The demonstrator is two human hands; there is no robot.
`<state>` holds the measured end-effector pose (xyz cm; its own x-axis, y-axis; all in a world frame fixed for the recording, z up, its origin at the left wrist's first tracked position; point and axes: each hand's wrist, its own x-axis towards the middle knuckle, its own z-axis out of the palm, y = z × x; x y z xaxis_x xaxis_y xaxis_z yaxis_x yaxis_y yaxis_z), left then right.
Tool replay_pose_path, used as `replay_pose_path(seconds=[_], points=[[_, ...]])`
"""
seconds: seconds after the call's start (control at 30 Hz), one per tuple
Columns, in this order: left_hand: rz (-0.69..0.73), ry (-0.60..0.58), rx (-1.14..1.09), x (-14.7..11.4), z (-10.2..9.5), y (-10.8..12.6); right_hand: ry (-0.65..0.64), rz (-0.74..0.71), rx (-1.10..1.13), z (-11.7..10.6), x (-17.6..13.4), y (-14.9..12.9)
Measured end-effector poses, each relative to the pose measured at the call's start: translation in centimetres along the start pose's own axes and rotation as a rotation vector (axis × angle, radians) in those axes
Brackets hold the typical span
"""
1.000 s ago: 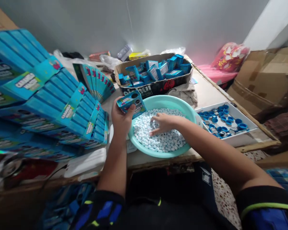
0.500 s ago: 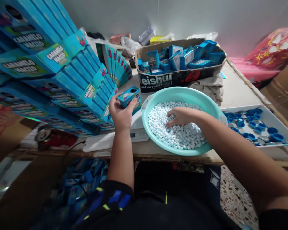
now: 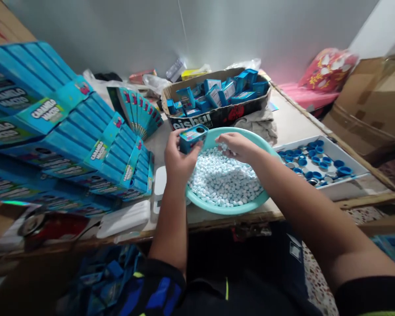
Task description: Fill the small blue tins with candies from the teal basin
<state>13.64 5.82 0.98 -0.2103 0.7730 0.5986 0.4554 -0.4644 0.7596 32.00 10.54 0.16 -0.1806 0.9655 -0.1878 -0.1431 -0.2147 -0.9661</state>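
Note:
My left hand (image 3: 181, 160) is closed round a small blue tin (image 3: 193, 135) with a dark round opening on its top. The tin is held over the left rim of a turquoise basin (image 3: 228, 210). White and pale-blue candies (image 3: 224, 180) cover the bottom of the basin. Just above them, my right hand (image 3: 238, 147) has its fingers curled round some of the candies, close to the tin's right side. Beyond the basin, a cardboard box (image 3: 217, 113) holds many blue tins (image 3: 213, 94). To the right, a white tray (image 3: 332, 188) contains round blue caps (image 3: 323, 165).
Stacked blue display boxes (image 3: 72, 131) rise at the left. Fanned blue cartons (image 3: 138, 112) stand behind them. A white scale (image 3: 159, 182) lies beside the basin, a grey cloth (image 3: 258, 125) behind it. A drink can (image 3: 52, 226) sits front left.
My right hand has come up out of the candies with some in its fingers. My left hand has carried the tin rightward, over the basin's edge. The camera view has shifted.

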Motion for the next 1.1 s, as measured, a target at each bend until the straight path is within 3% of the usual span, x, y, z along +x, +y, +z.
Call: replay_pose_path(seconds=[0.1, 0.17, 0.3, 0.6, 0.87, 1.1], points=[[-0.141, -0.223, -0.030, 0.1, 1.3, 0.2, 0.145, 0.025, 0.264, -0.8, 0.0, -1.2], [-0.193, -0.370, -0.039, -0.2, 1.5, 0.2, 0.207, -0.078, 0.441, -1.0, 0.1, -1.8], [-0.189, -0.603, -0.037, -1.0, 1.3, 0.7, 0.243, -0.212, 0.518, -0.4, 0.3, -1.9], [-0.159, -0.609, -0.045, -0.7, 1.0, 0.0, 0.166, -0.244, 0.288, 0.9, -0.2, -0.9], [-0.127, -0.617, 0.015, -0.8, 0.9, -0.5, 0.027, -0.290, 0.306, 0.6, -0.6, -0.9], [-0.036, -0.586, 0.087, -1.0, 0.6, 0.1, -0.046, -0.380, 0.059, 1.2, -1.8, -1.6]])
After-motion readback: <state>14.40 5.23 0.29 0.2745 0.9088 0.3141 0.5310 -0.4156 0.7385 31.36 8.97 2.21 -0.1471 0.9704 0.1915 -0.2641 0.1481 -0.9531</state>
